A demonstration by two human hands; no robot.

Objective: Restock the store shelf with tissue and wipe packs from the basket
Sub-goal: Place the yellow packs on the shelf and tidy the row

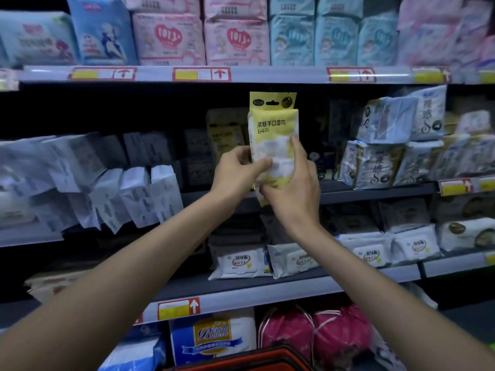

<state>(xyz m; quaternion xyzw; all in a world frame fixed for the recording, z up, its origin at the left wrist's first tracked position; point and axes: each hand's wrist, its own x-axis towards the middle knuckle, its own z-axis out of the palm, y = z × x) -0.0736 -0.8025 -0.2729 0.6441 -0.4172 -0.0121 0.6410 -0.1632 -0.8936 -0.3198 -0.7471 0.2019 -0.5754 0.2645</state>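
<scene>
Yellow wipe pack (270, 129) in both hands.

The wipe pack (272, 135) is upright before the middle shelf (375, 193), with the left hand (235, 172) gripping its left side and the right hand (292, 194) its right side and lower edge. Behind it on the shelf stands a similar pack (225, 137). Stacked packs (385, 145) sit toward the shelf's right end and leaning packs (107, 188) toward its left. The basket (249, 357) is lowest, below the arms.
</scene>
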